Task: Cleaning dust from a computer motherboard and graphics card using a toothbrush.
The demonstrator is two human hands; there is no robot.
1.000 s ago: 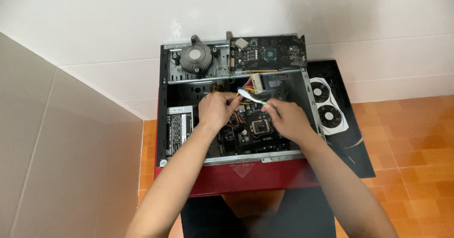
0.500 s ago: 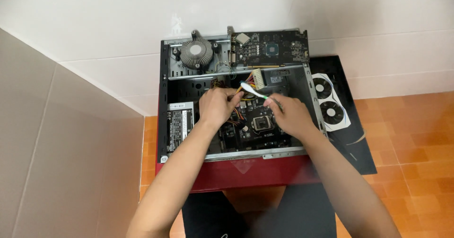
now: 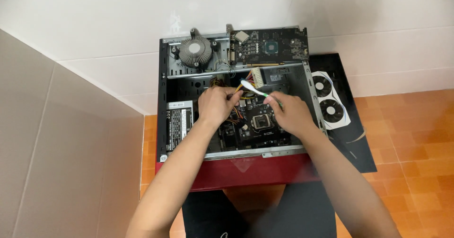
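Observation:
An open black computer case (image 3: 162,101) lies flat on a red stand (image 3: 250,172). Both my hands are inside it, over the motherboard (image 3: 257,122). My left hand (image 3: 217,105) is closed on a bundle of yellow and orange cables (image 3: 238,90) near the case's middle. My right hand (image 3: 291,115) holds a white brush with a green handle (image 3: 250,87), its head pointing left towards the cables and just under a white multi-pin connector (image 3: 257,76). The CPU socket shows between the two hands.
A round finned cooler (image 3: 195,51) and a bare graphics card board (image 3: 269,44) rest along the case's far edge. The power supply (image 3: 178,122) fills the left bay. A white twin-fan shroud (image 3: 328,98) lies on a black panel (image 3: 350,138) to the right. White tiled walls surround an orange tiled floor.
Both hands stay inside the case with only small shifts. The brush is still in my right hand, its head a little higher by the cables.

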